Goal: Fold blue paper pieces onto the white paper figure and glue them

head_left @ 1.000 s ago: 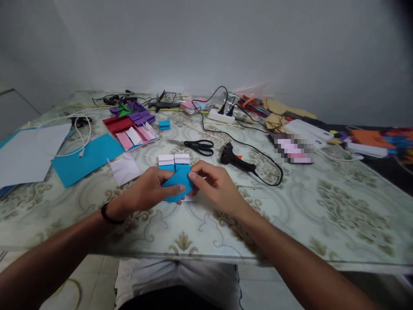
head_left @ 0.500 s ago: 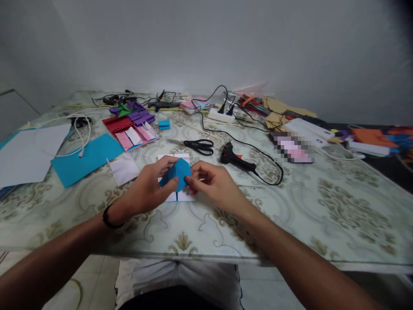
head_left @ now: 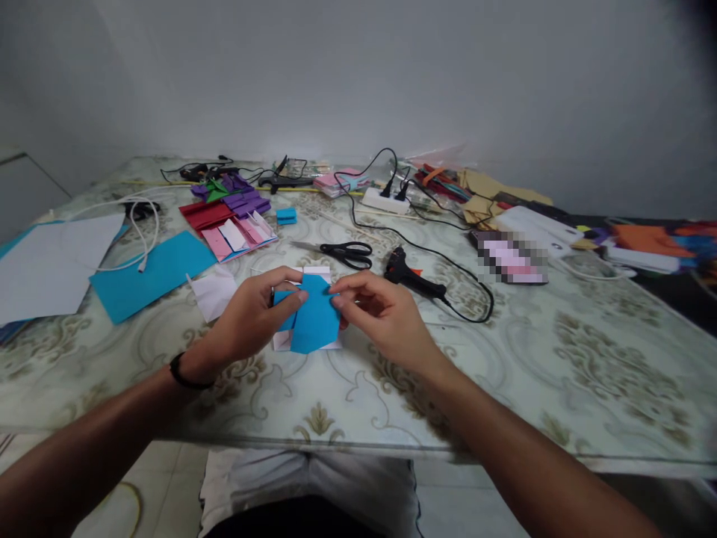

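Note:
A folded piece of blue paper [head_left: 317,317] with angled corners is held between my hands, above the table's front middle. My left hand [head_left: 261,310] pinches its left side, thumb on top. On the opposite edge, the thumb and forefinger of my right hand [head_left: 381,310] grip the same paper. Beneath it lies a white folded paper [head_left: 317,270], mostly covered, with its top and bottom edges showing. Black-handled scissors [head_left: 347,254] rest just beyond my hands, and a black glue gun [head_left: 414,276] lies to their right.
Blue sheets [head_left: 157,276] and a white sheet [head_left: 50,269] lie at left, near a crumpled white paper [head_left: 213,291]. Folded pink paper [head_left: 238,237] sits behind. A white power strip [head_left: 385,200] with black cords stands at the back; a phone [head_left: 509,258] lies right.
The blue paper has opened out flatter, its lower part now reaching toward me over the white paper. Both hands keep hold of it and have shifted only slightly.

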`<control>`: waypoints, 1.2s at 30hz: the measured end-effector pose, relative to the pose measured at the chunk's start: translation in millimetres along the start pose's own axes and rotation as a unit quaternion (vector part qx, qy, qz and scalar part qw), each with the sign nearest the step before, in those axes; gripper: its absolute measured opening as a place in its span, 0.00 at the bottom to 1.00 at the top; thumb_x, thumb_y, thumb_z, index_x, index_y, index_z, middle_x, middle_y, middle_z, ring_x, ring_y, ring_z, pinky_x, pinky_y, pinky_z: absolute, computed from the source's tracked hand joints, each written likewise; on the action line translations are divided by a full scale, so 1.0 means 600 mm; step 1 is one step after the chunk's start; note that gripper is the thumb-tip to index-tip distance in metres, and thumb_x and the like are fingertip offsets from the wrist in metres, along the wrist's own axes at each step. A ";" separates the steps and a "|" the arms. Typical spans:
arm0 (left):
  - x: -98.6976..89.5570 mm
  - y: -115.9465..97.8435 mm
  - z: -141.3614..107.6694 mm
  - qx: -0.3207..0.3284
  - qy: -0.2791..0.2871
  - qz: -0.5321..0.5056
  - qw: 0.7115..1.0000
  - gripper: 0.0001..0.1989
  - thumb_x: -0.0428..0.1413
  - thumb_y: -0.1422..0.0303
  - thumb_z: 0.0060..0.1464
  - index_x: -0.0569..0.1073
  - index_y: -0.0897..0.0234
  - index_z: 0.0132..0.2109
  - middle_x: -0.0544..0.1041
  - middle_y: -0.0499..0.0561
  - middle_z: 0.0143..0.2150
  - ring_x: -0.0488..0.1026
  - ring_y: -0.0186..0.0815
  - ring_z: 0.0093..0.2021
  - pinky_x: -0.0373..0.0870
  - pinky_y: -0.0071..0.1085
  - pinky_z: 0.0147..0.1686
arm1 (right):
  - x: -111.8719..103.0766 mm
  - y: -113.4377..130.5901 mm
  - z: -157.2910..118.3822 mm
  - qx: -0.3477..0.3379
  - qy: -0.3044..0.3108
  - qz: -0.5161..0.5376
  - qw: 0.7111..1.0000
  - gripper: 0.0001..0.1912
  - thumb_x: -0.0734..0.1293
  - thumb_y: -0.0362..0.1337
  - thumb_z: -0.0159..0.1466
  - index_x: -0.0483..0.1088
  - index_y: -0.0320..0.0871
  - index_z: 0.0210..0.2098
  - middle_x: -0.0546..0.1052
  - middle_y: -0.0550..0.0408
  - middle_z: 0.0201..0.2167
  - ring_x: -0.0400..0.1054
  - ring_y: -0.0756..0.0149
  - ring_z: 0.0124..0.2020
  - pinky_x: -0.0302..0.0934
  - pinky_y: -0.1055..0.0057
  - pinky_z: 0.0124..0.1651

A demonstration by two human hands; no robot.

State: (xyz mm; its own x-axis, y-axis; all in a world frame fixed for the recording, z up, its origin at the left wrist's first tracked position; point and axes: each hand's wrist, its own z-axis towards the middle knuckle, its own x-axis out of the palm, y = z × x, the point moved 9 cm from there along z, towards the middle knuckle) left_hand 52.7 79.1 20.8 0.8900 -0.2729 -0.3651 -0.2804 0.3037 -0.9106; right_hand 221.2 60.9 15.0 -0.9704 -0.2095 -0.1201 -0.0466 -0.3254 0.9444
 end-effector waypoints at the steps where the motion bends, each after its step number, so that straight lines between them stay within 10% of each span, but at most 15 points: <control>1: -0.002 0.000 0.001 0.003 -0.003 -0.007 1.000 0.12 0.62 0.63 0.60 0.79 0.64 0.47 0.83 0.49 0.37 0.76 0.35 0.33 0.71 0.27 0.31 | 0.000 0.000 0.000 0.000 -0.001 0.003 1.000 0.09 0.71 0.38 0.67 0.75 0.44 0.45 0.76 0.60 0.27 0.73 0.69 0.27 0.67 0.72 0.32; 36: 0.000 -0.036 -0.006 0.064 -0.003 0.035 0.997 0.06 0.66 0.70 0.58 0.85 0.61 0.42 0.87 0.49 0.39 0.83 0.36 0.39 0.77 0.26 0.38 | -0.005 0.014 0.000 -0.020 0.006 -0.038 0.999 0.08 0.75 0.37 0.63 0.78 0.44 0.41 0.82 0.55 0.33 0.75 0.68 0.32 0.70 0.71 0.36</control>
State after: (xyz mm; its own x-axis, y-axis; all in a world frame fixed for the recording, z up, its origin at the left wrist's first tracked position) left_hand 57.4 69.1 40.0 0.8718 -0.2420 -0.4259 -0.2944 0.4360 -0.8504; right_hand 223.4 58.9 23.2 -0.9616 -0.1939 -0.1940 -0.1096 -0.3769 0.9198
